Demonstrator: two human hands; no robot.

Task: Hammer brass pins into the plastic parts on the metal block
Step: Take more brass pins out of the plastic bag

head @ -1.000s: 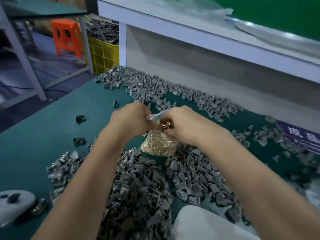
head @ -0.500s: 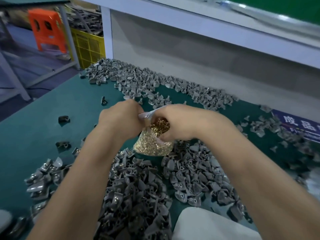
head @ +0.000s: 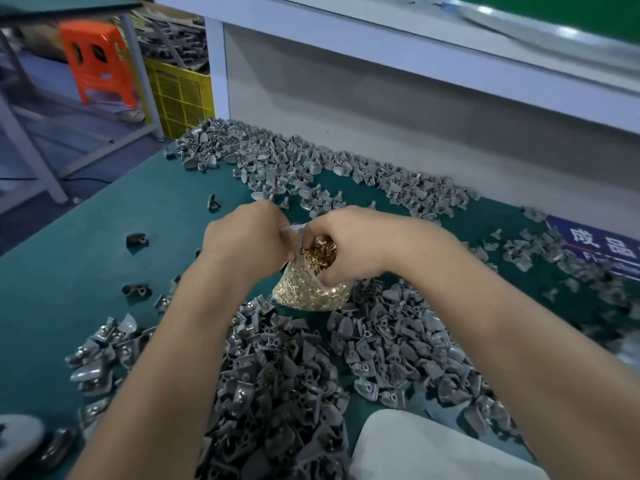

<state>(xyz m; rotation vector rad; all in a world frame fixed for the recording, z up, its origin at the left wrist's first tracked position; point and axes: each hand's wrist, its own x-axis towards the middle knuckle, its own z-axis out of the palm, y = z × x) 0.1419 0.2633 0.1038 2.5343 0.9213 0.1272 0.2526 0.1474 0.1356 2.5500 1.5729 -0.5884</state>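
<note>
Here, left hand (head: 247, 237) pinching bag (head: 308, 289) rim, right hand (head: 349, 244) gripping brass pins (head: 320, 256); bare green table (head: 69, 271) leftward

**What I cannot see well**

My right hand (head: 349, 247) covers the mouth of the pin bag (head: 308, 289), so its fingertips are hidden. The blue sign (head: 599, 247) and a white object (head: 17, 438) are cut by the edges. I see no metal block.

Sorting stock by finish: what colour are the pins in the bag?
Shiny gold-brass pins, seen through the clear bag in the head view.
</note>
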